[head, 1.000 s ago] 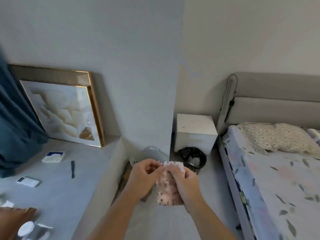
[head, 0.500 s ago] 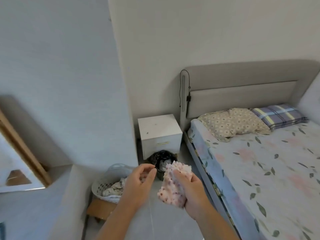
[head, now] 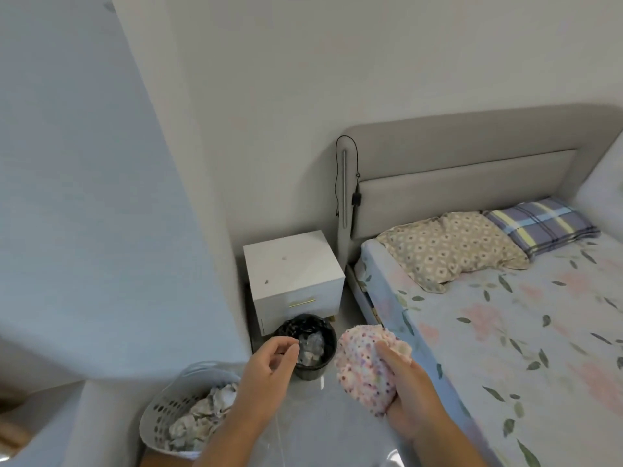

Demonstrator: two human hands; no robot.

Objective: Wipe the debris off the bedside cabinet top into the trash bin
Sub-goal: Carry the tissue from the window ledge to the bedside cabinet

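A white bedside cabinet [head: 296, 264] stands in the corner beside the bed, with small bits of debris [head: 266, 282] on its top. On the floor in front of it sits a black-lined trash bin [head: 308, 345] holding crumpled clear plastic. My right hand [head: 408, 389] grips a bunched pink dotted cloth [head: 365, 365] just right of the bin. My left hand [head: 269, 372] hovers just left of the bin, empty, fingers loosely curled and apart.
A bed [head: 526, 332] with a floral sheet and two pillows fills the right side, under a grey headboard [head: 472, 170] with a black cable. A white laundry basket [head: 188, 416] with crumpled fabric sits at lower left by a wall corner. Grey floor lies between.
The view has swung right and closer, from a framed picture and ledge to the cabinet and bed. My left hand let go of the cloth; my right hand alone holds it.
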